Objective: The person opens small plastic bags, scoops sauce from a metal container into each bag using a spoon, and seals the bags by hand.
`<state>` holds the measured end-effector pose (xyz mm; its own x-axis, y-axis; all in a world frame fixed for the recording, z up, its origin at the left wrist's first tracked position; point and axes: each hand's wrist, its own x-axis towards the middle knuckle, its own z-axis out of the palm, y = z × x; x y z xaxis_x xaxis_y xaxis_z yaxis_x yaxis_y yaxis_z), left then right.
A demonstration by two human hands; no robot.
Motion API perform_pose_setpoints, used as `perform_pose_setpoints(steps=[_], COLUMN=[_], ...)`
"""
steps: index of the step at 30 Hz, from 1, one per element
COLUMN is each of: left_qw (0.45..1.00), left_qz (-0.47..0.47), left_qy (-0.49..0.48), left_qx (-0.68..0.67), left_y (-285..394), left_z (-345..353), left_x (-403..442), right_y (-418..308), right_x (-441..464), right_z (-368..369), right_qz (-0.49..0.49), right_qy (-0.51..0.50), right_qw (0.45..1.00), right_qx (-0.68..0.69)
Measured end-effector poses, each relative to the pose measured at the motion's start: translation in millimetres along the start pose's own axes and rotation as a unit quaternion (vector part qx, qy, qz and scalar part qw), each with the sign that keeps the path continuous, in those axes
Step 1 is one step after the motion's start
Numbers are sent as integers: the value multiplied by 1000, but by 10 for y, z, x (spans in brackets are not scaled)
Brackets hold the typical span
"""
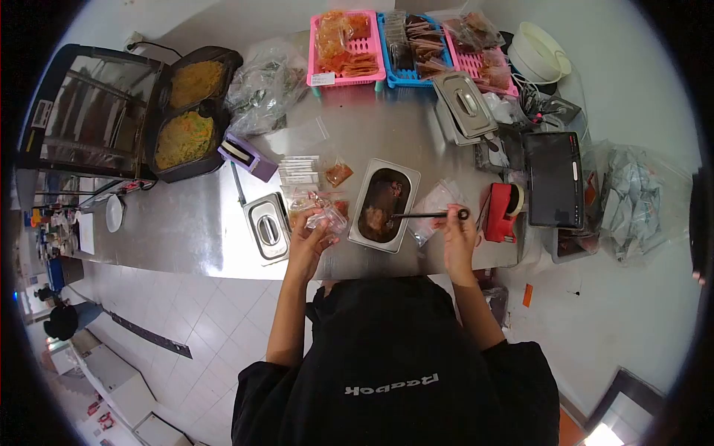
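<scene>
My left hand (309, 239) is closed on a small clear plastic bag (327, 220) at the left of a steel food pan (359, 236). Dark sauce (384, 197) with lumps fills part of that pan. In my right hand (458, 241) is the dark handle of a spoon (424, 215); its far end reaches into the sauce, which hides the bowl of it. Several clear bags (440, 204) lie under and behind the handle, right of the pan. A small filled sachet (338, 173) rests beyond my left hand, beside a row of flat packets (299, 169).
A steel lid (268, 229) lies left of my left hand. A purple tape dispenser (249, 157) and a red one (503, 212) flank the work area. Pink (346, 80) and blue baskets (418, 78) of packets line the back. A tablet (554, 178) stands at right, a black two-part tray (160, 167) at left.
</scene>
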<state>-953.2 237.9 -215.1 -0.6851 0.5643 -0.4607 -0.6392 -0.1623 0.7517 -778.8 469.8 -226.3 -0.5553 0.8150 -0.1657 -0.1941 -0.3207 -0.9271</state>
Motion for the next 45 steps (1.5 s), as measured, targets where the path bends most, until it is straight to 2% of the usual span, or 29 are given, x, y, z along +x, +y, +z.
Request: perform_pose_setpoints(steps=[2, 11, 19, 21, 24, 27, 30, 32, 33, 34, 37, 45], left_qw=[1000, 1000, 995, 989, 980, 984, 993, 985, 980, 978, 971, 956], left_qz=[-5, -27, -67, -79, -88, -65, -46, -67, -77, -82, -99, -98], left_qy=[-4, -6, -44, -81, -112, -80, -85, -111, -124, -123, -120, -155], left_qx=[0, -1, -66, -90, -141, -146, -73, -113, -133, -145, -184, -228], left_y=[-3, -42, -133, -204, -279, -323, -326, -347, -356, -381, -433, -341], left_z=[-14, -62, 314, 452, 631, 693, 724, 755, 768, 763, 772, 796], left_x=[15, 6, 135, 162, 194, 266, 290, 313, 329, 344, 357, 284], right_y=[1, 169, -411, -543, -663, -727, -867, -1018, -1073, -1093, -1267, -1271], right_x=[-64, 14, 174, 162, 80, -6, -88, -225, -273, -293, -364, -395], right_z=[39, -127, -97, -5, 111, 133, 234, 367, 403, 402, 569, 512], right_qz=[19, 71, 9, -8, -40, -97, -125, -206, -244, -327, -437, -369], right_qy=[-65, 68, 101, 117, 96, 48, 38, -60, -109, -166, -231, -162], right_qw=[996, 989, 982, 980, 987, 993, 989, 953, 921, 867, 801, 864], right_qx=[-65, 114, 158, 160, 120, 45, -66, -212, -283, -338, -337, -303])
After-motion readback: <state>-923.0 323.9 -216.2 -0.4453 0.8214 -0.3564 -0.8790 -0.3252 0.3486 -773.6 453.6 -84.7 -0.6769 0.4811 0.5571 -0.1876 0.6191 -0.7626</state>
